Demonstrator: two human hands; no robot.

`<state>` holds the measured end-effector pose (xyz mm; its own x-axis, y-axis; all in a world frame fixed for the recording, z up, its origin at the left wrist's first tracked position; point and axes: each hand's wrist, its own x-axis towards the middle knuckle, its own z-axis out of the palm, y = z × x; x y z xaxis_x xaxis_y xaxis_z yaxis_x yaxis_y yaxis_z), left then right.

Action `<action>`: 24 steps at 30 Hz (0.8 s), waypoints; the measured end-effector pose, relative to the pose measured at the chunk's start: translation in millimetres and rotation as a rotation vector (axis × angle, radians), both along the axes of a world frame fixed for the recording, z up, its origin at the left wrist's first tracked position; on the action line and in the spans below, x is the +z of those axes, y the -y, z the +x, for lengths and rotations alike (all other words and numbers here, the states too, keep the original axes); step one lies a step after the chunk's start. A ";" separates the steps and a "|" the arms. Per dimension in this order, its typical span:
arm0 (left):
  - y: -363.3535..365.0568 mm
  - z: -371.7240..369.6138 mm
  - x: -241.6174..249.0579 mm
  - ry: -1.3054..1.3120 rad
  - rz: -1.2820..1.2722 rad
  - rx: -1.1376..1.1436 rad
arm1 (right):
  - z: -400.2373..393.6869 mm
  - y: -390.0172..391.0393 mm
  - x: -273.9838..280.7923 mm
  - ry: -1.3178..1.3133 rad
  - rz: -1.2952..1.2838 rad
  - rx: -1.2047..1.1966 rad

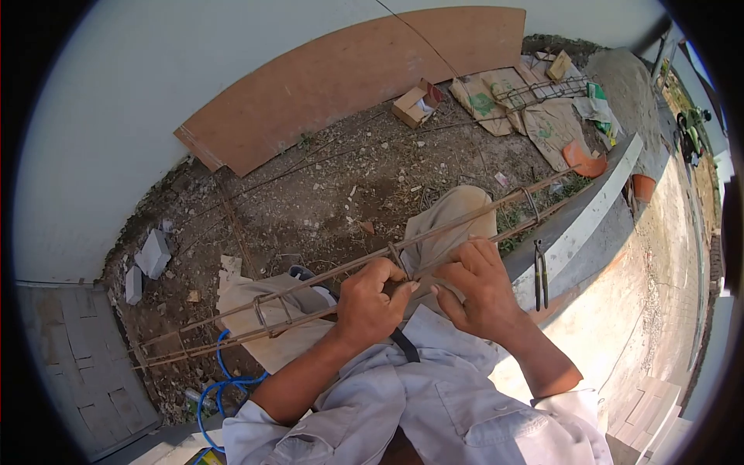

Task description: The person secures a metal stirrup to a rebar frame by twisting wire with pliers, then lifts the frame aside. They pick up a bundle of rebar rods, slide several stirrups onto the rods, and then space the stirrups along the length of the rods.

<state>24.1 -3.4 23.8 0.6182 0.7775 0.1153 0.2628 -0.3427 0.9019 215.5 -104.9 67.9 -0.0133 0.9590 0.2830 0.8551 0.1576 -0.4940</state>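
A long rebar cage point(333, 283) of thin rusty bars lies across my lap, with square stirrups point(396, 256) spaced along it. My left hand point(376, 302) is closed beside the stirrup at the middle, thumb and forefinger pinched close to the lower bar. Just right of it, my right hand point(477, 287) is closed too, its fingers curled over the bars and its thumb near the forefinger. Whatever thin thing either hand pinches is too small to make out. Dark-handled pincers point(540, 275) rest on the concrete ledge to the right.
A brown board point(349, 85) leans along the white wall. On the dirt stand an open cardboard box point(417, 103), flattened paper sacks point(550, 128) and pale blocks point(153, 254). A blue hose point(221, 387) coils at lower left. The concrete ledge point(593, 209) runs along the right.
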 end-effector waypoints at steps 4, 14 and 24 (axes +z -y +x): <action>1.2 -2.8 0.6 -0.019 -0.055 0.000 | -26.9 27.0 -19.3 0.144 -0.154 -0.129; 4.7 -1.5 -5.7 0.099 0.177 -0.087 | -48.1 29.4 -49.4 0.170 -0.170 -0.126; 1.7 -17.7 -8.1 0.160 0.387 -0.268 | -66.4 64.3 -32.5 -0.104 -0.358 -0.149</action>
